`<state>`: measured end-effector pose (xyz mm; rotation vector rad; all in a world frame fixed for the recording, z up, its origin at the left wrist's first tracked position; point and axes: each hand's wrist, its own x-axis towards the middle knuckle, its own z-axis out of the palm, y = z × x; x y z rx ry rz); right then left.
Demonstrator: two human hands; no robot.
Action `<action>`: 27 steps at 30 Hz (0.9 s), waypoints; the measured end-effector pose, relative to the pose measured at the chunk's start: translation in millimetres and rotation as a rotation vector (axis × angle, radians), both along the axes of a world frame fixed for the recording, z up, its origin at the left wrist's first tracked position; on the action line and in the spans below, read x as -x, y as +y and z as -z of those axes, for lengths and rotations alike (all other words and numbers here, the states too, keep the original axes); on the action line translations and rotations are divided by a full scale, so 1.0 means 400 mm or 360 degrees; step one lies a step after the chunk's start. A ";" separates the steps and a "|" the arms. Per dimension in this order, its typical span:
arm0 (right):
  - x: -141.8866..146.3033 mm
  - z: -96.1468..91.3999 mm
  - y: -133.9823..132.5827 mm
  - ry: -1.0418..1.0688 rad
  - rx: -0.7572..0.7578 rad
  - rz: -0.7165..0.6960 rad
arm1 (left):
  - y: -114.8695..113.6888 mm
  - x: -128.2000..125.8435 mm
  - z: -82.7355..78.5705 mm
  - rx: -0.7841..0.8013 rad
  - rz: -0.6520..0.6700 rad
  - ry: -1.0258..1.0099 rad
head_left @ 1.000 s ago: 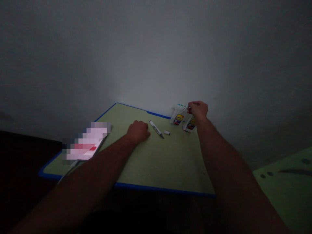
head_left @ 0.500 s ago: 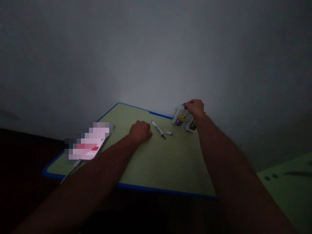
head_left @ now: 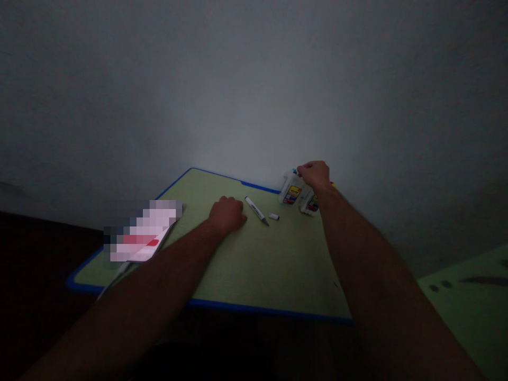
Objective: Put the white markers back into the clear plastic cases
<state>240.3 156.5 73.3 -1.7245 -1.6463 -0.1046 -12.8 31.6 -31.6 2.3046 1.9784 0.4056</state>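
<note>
My left hand (head_left: 227,214) rests palm down on the table (head_left: 262,270), its fingers curled in and nothing visible in them. Just right of it lies an uncapped white marker (head_left: 256,209), its dark grey tip pointing towards me. A small white cap (head_left: 273,216) lies beside the tip. My right hand (head_left: 315,173) is closed in a pinch over the top of a clear plastic case (head_left: 291,191) with a colourful label. Bluish ends show at the case's top, by my fingertips. What the pinch holds is too small to make out. A second clear case (head_left: 308,203) is partly hidden by my right wrist.
A lit tablet-like screen (head_left: 145,233), blurred out, lies at the table's left with a white cable (head_left: 113,278) running off the front. The grey wall (head_left: 254,106) stands right behind the table. A green surface (head_left: 468,296) with dark marks is at the lower right.
The view has shifted very slightly. My right hand has moved a little, still pinching at the top of the case. My left hand, marker and cap stay in place.
</note>
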 end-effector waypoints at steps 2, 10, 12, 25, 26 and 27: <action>0.000 0.002 -0.003 0.0046 -0.0036 0.0022 | 0.002 0.001 0.002 -0.0010 0.0005 0.0003; -0.013 0.008 -0.008 0.0306 -0.0256 0.0089 | 0.006 0.002 0.005 0.0000 -0.0004 0.0035; -0.018 0.008 -0.013 0.0367 -0.0327 0.0093 | 0.005 0.002 0.005 0.0006 -0.0005 0.0043; 0.008 0.135 -0.145 0.0896 -0.0400 -0.0120 | 0.009 0.003 0.009 -0.0013 0.0000 0.0013; 0.010 0.157 -0.158 0.0850 -0.0349 -0.0128 | 0.010 0.003 0.009 -0.0021 0.0002 0.0013; 0.011 0.177 -0.170 0.0777 -0.0277 -0.0149 | 0.010 0.003 0.010 -0.0028 0.0002 0.0010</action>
